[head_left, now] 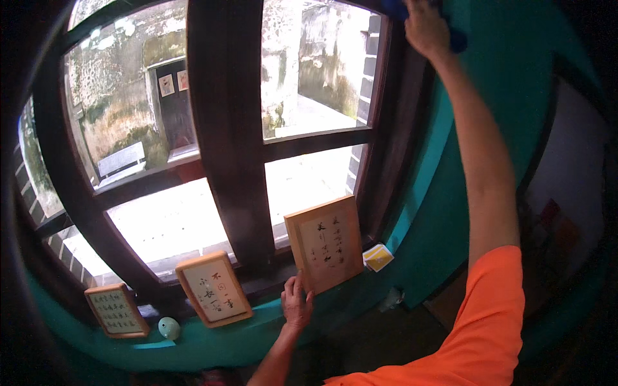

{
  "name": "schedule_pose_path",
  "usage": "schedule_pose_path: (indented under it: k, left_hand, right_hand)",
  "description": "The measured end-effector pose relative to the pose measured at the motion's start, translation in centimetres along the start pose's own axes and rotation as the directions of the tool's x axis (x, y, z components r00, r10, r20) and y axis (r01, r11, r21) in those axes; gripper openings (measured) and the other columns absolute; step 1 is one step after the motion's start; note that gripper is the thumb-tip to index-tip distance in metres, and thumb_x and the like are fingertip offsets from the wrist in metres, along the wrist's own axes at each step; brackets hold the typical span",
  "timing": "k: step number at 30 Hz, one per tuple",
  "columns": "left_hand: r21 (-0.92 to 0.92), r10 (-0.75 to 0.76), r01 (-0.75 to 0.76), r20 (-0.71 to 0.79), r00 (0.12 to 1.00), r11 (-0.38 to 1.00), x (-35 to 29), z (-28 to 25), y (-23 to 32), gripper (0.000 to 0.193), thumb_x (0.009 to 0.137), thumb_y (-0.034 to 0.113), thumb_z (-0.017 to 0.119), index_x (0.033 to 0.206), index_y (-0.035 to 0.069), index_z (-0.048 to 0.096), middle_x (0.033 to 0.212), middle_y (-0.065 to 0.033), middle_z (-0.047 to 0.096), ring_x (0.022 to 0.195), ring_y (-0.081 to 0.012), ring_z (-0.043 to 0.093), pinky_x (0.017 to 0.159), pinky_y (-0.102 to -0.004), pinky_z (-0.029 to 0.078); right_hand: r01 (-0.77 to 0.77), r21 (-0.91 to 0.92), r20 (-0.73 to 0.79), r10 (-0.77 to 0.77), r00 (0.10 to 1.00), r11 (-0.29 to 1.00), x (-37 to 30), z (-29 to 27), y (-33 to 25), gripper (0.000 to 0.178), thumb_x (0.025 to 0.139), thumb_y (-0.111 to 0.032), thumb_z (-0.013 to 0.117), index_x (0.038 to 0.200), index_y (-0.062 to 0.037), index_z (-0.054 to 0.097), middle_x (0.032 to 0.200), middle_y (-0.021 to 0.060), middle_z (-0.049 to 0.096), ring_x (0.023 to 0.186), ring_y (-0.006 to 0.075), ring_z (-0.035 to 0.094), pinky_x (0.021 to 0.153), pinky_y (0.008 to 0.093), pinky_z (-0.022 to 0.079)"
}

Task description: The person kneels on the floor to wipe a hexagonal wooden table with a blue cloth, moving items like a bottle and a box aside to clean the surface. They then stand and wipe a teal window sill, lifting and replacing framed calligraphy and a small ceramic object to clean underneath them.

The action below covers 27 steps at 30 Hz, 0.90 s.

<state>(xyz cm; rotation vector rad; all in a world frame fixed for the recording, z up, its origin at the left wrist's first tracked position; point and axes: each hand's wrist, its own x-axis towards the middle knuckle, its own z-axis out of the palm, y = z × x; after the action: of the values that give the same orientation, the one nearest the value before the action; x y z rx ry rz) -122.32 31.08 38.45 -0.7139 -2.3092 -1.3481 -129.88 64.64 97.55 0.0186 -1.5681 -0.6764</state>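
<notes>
High at the upper right, my right hand (427, 31) presses a blue cloth (458, 40) against the top of the dark window frame (412, 83). That arm is stretched far up, and part of the cloth is cut off by the picture's edge. Lower down, my left hand (297, 306) rests at the sill by the lower left corner of a wood-framed calligraphy piece (327, 248). Its fingers are a little apart and hold nothing visible; whether they touch the frame I cannot tell. The framed piece leans against the window.
Two smaller framed calligraphy pieces, one in the middle (215, 288) and one farther left (116, 311), stand on the green sill (251, 344). Between them sits a pale green round ornament (168, 328). A yellow-and-white card (378, 257) lies right of the large frame, beside the green wall (444, 212).
</notes>
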Motion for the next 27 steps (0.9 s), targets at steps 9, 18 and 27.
schedule_pose_path:
  k: [9,18,27]
  left_hand:
    - [0.074,-0.001,0.001,0.004,1.0,0.997,-0.2,-1.3,-0.7,0.072,0.074,0.007,0.074,0.14,0.009,0.045,0.13,-0.0167,0.049,0.107,-0.0379,0.054,0.089,-0.044,0.047]
    - [0.129,-0.02,0.022,-0.021,1.0,0.991,0.2,-0.3,-0.2,0.075,0.079,0.017,0.074,0.145,0.018,0.041,0.128,-0.0106,0.05,0.103,-0.0348,0.057,0.084,-0.0436,0.051]
    - [0.164,-0.02,0.022,-0.015,1.0,0.986,0.0,-0.7,0.4,0.071,0.079,0.017,0.075,0.143,0.014,0.043,0.131,-0.0106,0.049,0.101,-0.0357,0.057,0.085,-0.0432,0.051]
  right_hand:
    - [0.26,-0.031,0.321,-0.236,0.917,0.965,-22.8,-2.9,-13.1,0.028,0.08,-0.016,0.062,0.105,-0.0038,0.061,0.084,0.0116,0.057,0.081,0.0245,0.054,0.076,0.0378,0.043]
    - [-0.121,0.55,0.427,-0.154,0.891,0.826,-22.9,-4.2,-11.8,0.04,0.07,-0.006,0.067,0.109,-0.0072,0.064,0.094,0.0166,0.063,0.09,0.0358,0.061,0.08,0.0466,0.049]
    - [0.136,0.625,-0.385,0.152,0.91,0.769,12.5,-8.2,-16.6,0.037,0.085,-0.01,0.061,0.122,-0.0077,0.06,0.121,0.0115,0.061,0.114,0.0333,0.053,0.097,0.0428,0.045]
